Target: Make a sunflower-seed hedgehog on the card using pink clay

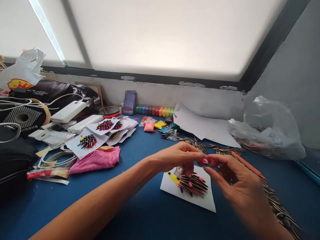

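Between the fingertips of both hands, above a white paper card (205, 204), is a small lump of pink modelling clay (205, 160). My left hand (183, 156) pinches it from the left, with a crumpled clear plastic wrapper (178, 171) under its curled fingers. From the right, the fingertips of my right hand (235, 176) close on the same lump, its thumb a little lower. On the card lies a hedgehog figure (192, 185) with a yellow clay face, striped sunflower seeds as spines and pink clay dots; my left hand partly hides its top.
Loose sunflower seeds (280, 203) and an orange stick (250, 165) lie on the right. Finished hedgehog cards (100, 138), a pink cloth (97, 161) and cables crowd the left. Clay packs (155, 111), white paper (200, 121) and a plastic bag (272, 133) line the wall.
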Available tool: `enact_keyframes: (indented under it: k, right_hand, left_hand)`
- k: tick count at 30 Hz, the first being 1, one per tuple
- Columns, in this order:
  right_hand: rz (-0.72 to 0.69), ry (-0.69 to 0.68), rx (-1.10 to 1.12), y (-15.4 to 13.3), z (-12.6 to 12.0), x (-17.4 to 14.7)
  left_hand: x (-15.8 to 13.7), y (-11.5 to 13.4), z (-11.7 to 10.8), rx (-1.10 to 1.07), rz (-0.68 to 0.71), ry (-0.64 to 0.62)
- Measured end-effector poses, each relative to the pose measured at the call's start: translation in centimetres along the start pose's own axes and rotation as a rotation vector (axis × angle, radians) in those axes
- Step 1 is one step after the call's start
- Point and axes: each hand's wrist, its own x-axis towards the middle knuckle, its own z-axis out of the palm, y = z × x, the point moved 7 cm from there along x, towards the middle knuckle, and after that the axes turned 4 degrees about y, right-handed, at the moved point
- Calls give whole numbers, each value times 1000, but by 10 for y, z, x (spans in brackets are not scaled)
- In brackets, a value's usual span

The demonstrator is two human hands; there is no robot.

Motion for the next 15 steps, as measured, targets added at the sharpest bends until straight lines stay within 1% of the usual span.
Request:
enact_keyframes:
  k: [4, 9, 15]
  right_hand:
    - [-44, -1, 0, -6, -1, 0]
    - [-81, -35, 14, -8, 2, 0]
    - [-166, 6, -88, -13, 0, -1]
  left_hand:
    - [1, -2, -2, -17, -6, 40]
    - [2, -4, -5, -57, -23, 95]
    - [2, -6, -4, -30, -25, 112]
